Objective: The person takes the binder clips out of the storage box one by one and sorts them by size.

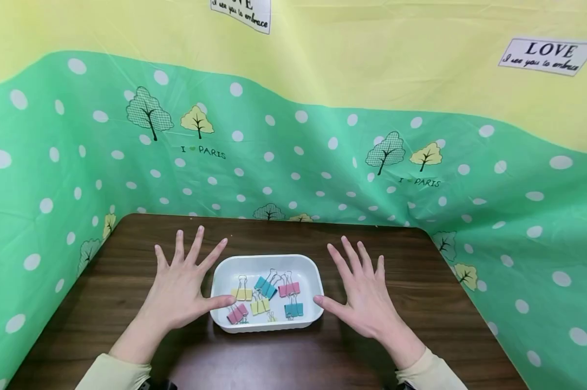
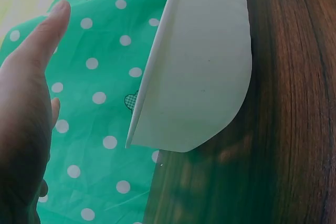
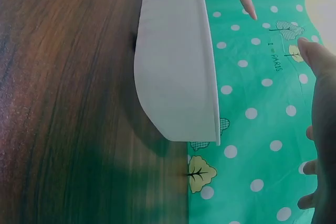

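Dark tabletop [image 1: 93,303] stretches left of the left hand [image 1: 178,292], fingers spread, released. Mid-table sits the white tray [image 1: 264,327]; only the head view shows its yellow, pink and blue binder clips [image 1: 260,306], the wrist views just outer walls. The right hand [image 1: 364,303], likewise released, has tabletop rightward.

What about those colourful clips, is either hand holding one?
No, the clips lie in the white tray, while the left hand and right hand have fingers spread.
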The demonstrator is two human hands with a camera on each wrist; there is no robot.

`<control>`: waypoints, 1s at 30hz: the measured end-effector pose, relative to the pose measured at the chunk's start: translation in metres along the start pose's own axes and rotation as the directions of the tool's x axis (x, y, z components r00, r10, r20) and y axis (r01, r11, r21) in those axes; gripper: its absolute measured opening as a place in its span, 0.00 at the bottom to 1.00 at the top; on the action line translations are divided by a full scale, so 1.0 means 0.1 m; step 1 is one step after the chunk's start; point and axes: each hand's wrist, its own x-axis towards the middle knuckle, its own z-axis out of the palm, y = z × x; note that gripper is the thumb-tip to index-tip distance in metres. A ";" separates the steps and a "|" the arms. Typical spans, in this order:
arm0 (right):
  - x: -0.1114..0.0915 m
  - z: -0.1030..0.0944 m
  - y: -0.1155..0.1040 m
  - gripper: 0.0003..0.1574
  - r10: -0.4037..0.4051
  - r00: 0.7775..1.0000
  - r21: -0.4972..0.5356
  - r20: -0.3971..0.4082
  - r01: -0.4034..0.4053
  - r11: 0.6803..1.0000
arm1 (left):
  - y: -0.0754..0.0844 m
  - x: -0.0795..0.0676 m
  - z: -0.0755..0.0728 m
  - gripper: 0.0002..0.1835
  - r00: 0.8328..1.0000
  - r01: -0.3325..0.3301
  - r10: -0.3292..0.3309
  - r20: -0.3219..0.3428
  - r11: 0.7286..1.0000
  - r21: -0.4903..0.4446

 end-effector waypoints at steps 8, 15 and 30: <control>0.02 0.03 0.02 0.68 -0.008 1.000 0.004 -0.010 0.008 1.000 | 0.03 0.01 0.00 0.65 1.000 0.014 -0.014 0.022 1.000 0.007; 0.06 0.07 0.00 0.68 -0.015 1.000 0.020 -0.008 0.016 1.000 | 0.00 0.00 -0.01 0.65 1.000 0.012 -0.013 0.017 1.000 0.016; 0.08 0.03 0.01 0.68 -0.024 1.000 0.016 0.011 0.024 1.000 | 0.00 0.05 -0.01 0.66 1.000 0.010 -0.010 0.011 1.000 0.009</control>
